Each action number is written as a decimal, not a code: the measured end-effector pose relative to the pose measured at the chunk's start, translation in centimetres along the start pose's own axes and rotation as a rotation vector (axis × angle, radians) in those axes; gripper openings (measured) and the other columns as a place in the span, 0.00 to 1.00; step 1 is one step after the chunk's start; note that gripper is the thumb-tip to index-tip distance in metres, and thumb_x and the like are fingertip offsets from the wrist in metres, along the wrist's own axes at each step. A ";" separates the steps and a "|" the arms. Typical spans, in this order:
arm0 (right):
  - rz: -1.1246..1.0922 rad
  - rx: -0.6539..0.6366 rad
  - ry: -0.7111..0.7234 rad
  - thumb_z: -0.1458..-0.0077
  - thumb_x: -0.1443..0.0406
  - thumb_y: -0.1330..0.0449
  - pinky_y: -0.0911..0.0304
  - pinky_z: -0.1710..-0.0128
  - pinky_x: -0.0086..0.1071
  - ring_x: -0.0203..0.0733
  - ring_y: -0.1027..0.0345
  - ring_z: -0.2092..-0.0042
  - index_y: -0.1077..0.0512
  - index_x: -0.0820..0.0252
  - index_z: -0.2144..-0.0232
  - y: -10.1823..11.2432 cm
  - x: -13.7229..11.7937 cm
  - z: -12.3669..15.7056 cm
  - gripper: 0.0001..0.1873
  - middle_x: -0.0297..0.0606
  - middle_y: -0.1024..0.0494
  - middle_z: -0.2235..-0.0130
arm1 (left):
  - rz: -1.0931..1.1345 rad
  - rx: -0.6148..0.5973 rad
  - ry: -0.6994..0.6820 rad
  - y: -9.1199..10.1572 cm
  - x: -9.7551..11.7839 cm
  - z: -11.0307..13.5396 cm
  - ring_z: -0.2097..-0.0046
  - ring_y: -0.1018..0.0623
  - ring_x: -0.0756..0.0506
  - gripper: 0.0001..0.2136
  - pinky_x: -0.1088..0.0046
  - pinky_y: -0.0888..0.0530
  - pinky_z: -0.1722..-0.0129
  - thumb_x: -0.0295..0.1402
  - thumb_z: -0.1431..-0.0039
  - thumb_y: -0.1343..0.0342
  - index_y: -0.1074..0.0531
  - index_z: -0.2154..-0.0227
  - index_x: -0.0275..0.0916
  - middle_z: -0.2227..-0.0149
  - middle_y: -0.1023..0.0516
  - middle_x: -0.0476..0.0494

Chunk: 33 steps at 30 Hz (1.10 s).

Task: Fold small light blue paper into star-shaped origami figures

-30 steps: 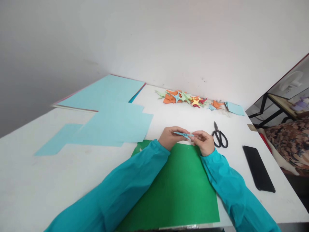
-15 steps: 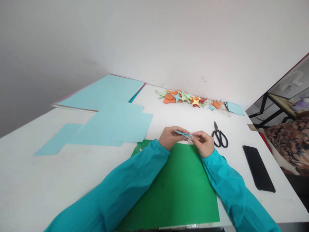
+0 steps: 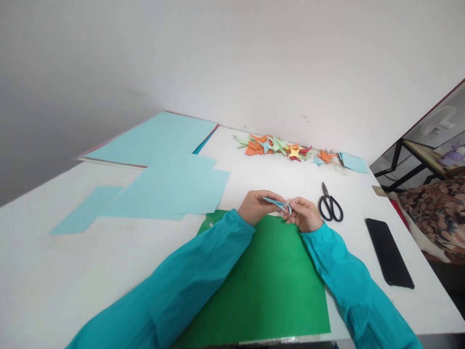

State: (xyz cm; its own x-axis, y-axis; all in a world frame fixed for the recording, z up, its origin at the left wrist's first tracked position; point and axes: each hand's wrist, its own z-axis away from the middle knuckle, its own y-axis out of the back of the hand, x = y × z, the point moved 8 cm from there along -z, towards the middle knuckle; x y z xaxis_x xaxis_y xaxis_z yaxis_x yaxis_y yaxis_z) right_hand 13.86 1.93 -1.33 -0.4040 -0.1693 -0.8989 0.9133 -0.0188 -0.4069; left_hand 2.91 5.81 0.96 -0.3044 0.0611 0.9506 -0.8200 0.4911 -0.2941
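Observation:
A small piece of folded light-blue paper [image 3: 277, 202] is held above the far edge of the green sheet [image 3: 269, 281]. My left hand [image 3: 257, 206] is closed on its wide end, thumb and fingers pinching it from the left. At its right tip, where a narrow part bends downward, my right hand [image 3: 304, 214] pinches the paper between thumb and fingertips. Black-handled scissors [image 3: 330, 203] lie on the table just right of my right hand.
Large light-blue sheets [image 3: 170, 186] spread over the left of the white table [image 3: 90, 286]. Folded paper figures [image 3: 278, 146] in several colours line the wall beside a stack of blue squares [image 3: 353, 162]. A black phone [image 3: 389, 253] lies at the right.
My right hand has shifted its fingers at the tip of the folded paper, and the tip now shows bent downward. My left hand stays in place with its grip.

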 end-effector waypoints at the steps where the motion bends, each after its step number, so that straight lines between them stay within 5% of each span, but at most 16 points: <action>1: -0.004 0.003 -0.001 0.67 0.59 0.32 0.35 0.83 0.25 0.36 0.30 0.79 0.32 0.61 0.80 0.0 0.0 0.0 0.15 0.34 0.24 0.80 | -0.008 -0.005 -0.002 0.0 0.1 0.0 0.72 0.23 0.45 0.10 0.68 0.25 0.66 0.27 0.68 0.35 0.24 0.76 0.33 0.76 0.22 0.44; 18: -0.128 -0.031 -0.189 0.66 0.66 0.32 0.33 0.78 0.24 0.34 0.30 0.79 0.31 0.64 0.81 0.5 1.3 0.0 0.11 0.36 0.24 0.81 | -0.111 -0.093 -0.080 -0.6 0.9 0.1 0.70 0.24 0.47 0.07 0.73 0.27 0.67 0.29 0.66 0.36 0.25 0.79 0.34 0.73 0.22 0.43; 33: -0.192 -0.110 -0.188 0.68 0.71 0.32 0.34 0.80 0.23 0.34 0.31 0.81 0.32 0.64 0.79 0.1 1.3 -0.3 0.12 0.37 0.24 0.81 | -0.092 -0.152 -0.112 -0.6 0.5 0.0 0.69 0.23 0.47 0.07 0.73 0.26 0.66 0.27 0.64 0.36 0.25 0.78 0.32 0.72 0.22 0.43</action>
State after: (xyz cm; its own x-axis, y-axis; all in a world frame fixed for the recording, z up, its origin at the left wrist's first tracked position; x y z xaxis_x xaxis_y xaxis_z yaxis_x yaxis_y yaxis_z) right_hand 13.39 2.00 -2.61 -0.5432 -0.3524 -0.7621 0.8057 0.0366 -0.5913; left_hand 3.27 5.53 1.58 -0.2903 -0.0828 0.9534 -0.7669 0.6160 -0.1800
